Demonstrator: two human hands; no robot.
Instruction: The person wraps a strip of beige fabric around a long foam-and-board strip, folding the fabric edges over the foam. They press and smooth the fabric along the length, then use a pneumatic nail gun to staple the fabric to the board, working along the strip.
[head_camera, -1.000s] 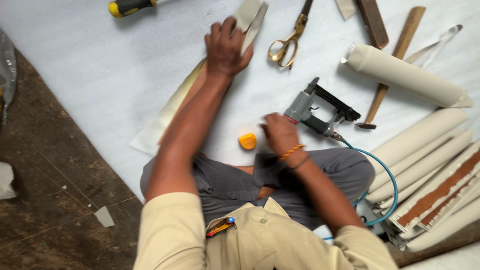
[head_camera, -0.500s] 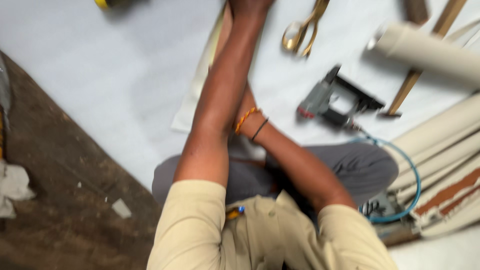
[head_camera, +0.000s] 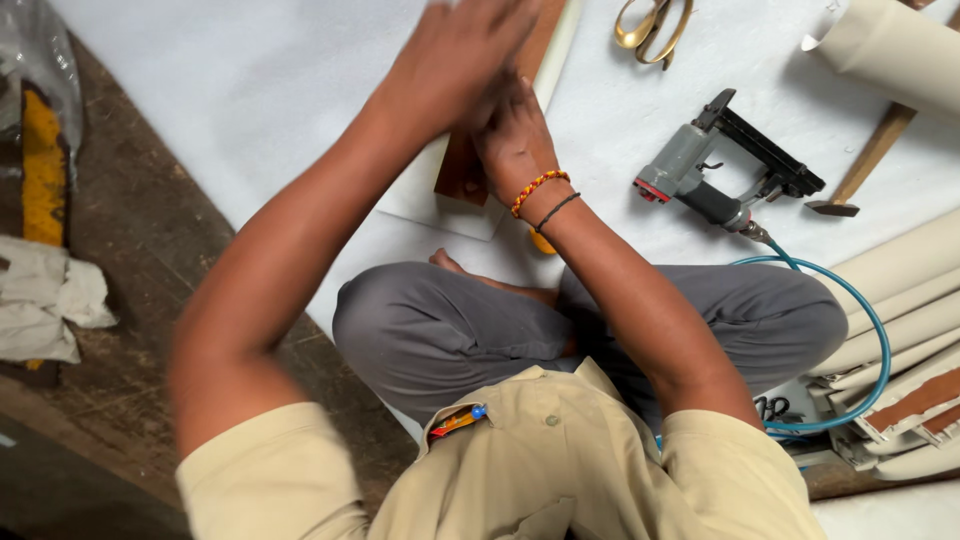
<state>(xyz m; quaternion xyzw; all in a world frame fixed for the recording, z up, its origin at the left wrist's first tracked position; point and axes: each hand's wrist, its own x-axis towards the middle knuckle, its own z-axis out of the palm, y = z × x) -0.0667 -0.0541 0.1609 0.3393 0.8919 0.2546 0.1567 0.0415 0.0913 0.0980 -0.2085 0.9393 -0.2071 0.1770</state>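
A long brown wooden strip (head_camera: 462, 172) wrapped in cream fabric (head_camera: 425, 195) lies on the white sheet in front of my crossed legs. My right hand (head_camera: 515, 140), with a beaded band and a dark thread at the wrist, presses down on the strip and grips it. My left hand (head_camera: 455, 55) is blurred by motion, just above and partly over the right hand on the same strip. Whether it grips is unclear. A small yellow object (head_camera: 543, 243) peeks out under my right wrist.
A grey pneumatic staple gun (head_camera: 720, 165) with a blue hose (head_camera: 860, 330) lies to the right. Brass scissors (head_camera: 655, 25), a hammer (head_camera: 860, 170) and a cream roll (head_camera: 890, 55) are further back. Padded cream strips (head_camera: 900, 290) are stacked at right; a crumpled rag (head_camera: 45, 310) lies on the dark floor at left.
My right hand has left the staple gun and moved over to the strip. My left hand has come back along the strip to meet it. The view has moved closer.
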